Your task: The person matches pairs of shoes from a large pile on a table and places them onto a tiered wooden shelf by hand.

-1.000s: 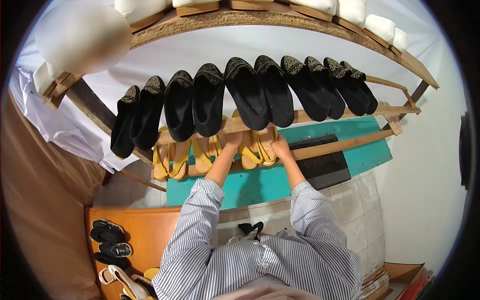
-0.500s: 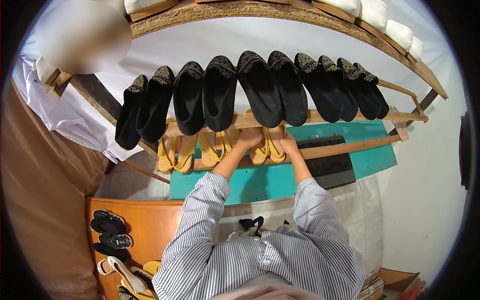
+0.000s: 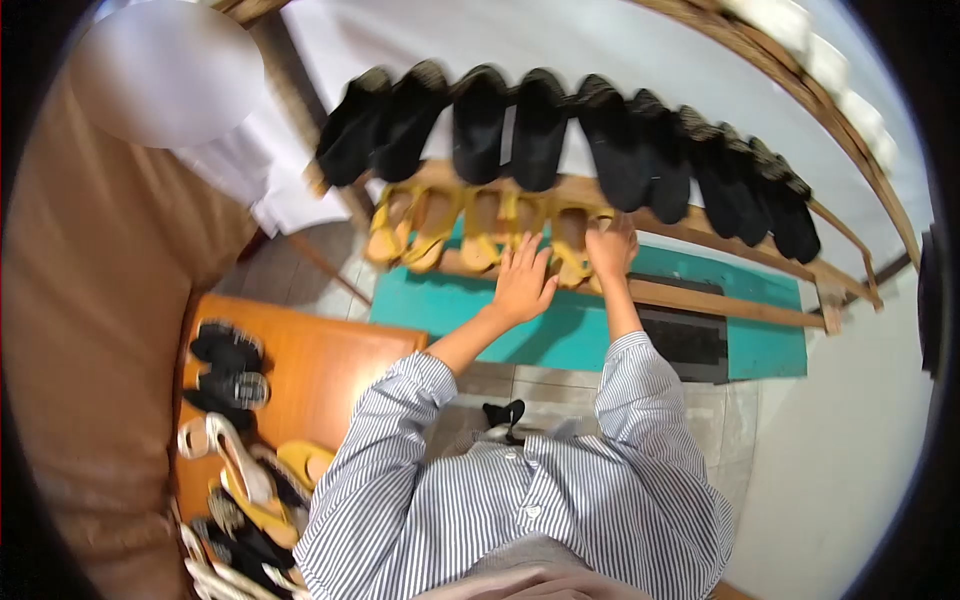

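A row of yellow sandals (image 3: 434,232) stands on the lower wooden rails of a rack. My left hand (image 3: 522,282) lies in front of the row with its fingers stretched and spread, the fingertips reaching the lower edge of one sandal. At the right end, my right hand (image 3: 613,247) is closed around the last yellow sandal (image 3: 598,222), hiding most of it. Beside it stands another yellow sandal (image 3: 570,238), between my two hands. Black flats (image 3: 540,135) with patterned toes line the rail above my hands.
White shoes (image 3: 845,75) sit on the top shelf at right. Below the rack lies a turquoise board (image 3: 450,305) with a black panel (image 3: 683,335). An orange-brown table (image 3: 330,345) at left carries black, white and yellow footwear. A brown cover (image 3: 90,350) hangs beside it.
My left hand has let go and opened, moving back from the sandals. My right hand stays at the right-end sandal. The view has turned and shifted left.
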Demonstrator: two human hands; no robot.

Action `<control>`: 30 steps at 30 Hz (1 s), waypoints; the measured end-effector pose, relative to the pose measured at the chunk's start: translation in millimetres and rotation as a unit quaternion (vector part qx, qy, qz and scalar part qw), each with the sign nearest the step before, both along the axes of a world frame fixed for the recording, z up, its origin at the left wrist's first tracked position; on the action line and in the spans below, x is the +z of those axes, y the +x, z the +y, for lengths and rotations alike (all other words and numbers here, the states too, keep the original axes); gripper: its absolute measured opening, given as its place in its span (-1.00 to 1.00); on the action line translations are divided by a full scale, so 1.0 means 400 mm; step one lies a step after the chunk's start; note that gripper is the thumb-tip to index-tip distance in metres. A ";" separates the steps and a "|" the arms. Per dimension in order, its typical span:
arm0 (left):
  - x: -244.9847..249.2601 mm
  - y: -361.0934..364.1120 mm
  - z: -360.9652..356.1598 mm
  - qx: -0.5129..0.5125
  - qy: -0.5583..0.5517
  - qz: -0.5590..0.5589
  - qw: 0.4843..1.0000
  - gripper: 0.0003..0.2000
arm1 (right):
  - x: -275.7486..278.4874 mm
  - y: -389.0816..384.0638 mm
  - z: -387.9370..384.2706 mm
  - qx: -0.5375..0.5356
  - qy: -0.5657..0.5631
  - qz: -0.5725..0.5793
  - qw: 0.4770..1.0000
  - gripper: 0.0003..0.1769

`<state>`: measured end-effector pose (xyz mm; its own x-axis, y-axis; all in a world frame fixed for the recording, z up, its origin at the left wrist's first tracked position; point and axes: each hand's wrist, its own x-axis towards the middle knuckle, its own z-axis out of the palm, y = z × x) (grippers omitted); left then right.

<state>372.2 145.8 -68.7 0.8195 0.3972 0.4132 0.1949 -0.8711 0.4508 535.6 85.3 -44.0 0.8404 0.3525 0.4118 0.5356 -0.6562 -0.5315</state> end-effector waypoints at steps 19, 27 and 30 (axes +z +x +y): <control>-0.083 -1.149 -0.200 0.662 -0.086 -0.038 0.744 -0.62 | -0.239 -1.272 0.156 0.740 -0.274 0.299 0.537 -0.50; -0.021 -1.262 -0.279 0.624 -0.099 -0.183 0.753 -0.74 | -0.194 -1.435 0.036 0.775 -0.161 0.234 0.564 -0.46; 0.002 -1.285 -0.287 0.639 -0.050 -0.192 0.743 -0.76 | -0.199 -1.486 0.026 0.740 -0.177 0.254 0.597 -0.43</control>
